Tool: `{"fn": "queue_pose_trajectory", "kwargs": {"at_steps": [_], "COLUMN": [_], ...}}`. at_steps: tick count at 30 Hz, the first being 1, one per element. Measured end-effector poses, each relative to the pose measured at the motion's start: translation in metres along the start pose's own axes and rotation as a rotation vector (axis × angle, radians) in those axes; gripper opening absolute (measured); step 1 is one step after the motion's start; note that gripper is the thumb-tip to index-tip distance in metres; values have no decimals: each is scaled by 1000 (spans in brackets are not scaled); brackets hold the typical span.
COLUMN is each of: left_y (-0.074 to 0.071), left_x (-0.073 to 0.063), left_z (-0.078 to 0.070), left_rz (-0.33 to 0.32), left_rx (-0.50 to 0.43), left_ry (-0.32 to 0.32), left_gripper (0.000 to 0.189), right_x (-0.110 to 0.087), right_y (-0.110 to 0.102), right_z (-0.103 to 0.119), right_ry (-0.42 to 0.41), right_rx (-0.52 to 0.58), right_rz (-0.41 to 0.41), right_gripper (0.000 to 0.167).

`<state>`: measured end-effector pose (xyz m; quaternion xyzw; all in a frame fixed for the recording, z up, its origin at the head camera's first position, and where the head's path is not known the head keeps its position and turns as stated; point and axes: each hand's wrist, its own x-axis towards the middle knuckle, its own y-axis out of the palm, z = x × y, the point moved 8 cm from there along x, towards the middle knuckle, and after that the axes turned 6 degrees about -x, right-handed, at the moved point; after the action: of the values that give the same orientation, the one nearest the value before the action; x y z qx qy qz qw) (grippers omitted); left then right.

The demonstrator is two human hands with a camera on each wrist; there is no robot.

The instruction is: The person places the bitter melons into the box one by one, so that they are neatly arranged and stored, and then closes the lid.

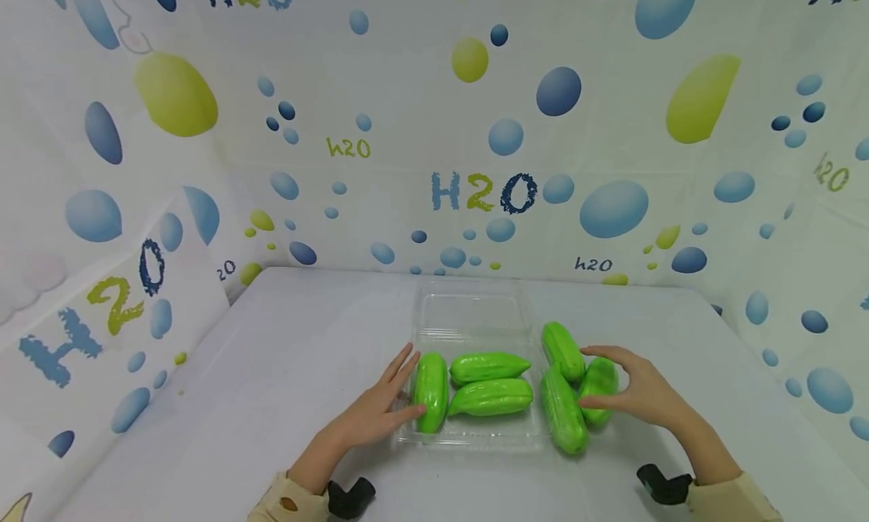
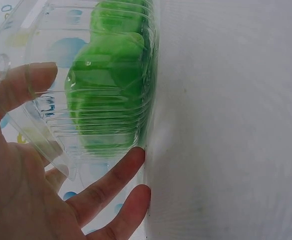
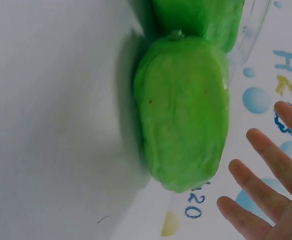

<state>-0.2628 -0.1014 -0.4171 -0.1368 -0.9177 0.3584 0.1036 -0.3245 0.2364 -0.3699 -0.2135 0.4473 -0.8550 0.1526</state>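
A clear plastic clamshell box stands on the table with three glossy green gourd-like vegetables inside; one lies lengthwise at the left, two crosswise. My left hand is at the box's left side, thumb over the rim and fingers fairly straight along the outer wall, as the left wrist view also shows. Three more such vegetables lie right of the box. My right hand arches with spread fingers around the rightmost one. In the right wrist view its fingers are apart from the nearest vegetable.
The box's transparent lid lies folded back behind it. Two vegetables beside the box, a far one and a near one, lean close to its right wall. A patterned curtain surrounds the white table.
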Motion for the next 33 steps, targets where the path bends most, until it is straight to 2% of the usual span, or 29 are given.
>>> {"fn": "queue_pose_trajectory", "kwargs": {"at_steps": [8,14,27,33], "left_y": [0,1,0,0], "left_x": [1,1,1,1], "left_z": [0,2,2,2], "left_rz": [-3,6,-3,-1], "left_rx": [-8,-10,-24,-17], "left_ry": [8,7,11,4], "left_gripper": [76,77,77,76], "right_x": [0,2,11,12], "right_y": [3,4,10,13], "right_z": [-18,-23,-30,-35], "right_ry": [26,16,10,-6], "right_rx": [6,30,28,99], "right_rz": [27,50,161,260], "right_gripper": [71,67,67,68]}}
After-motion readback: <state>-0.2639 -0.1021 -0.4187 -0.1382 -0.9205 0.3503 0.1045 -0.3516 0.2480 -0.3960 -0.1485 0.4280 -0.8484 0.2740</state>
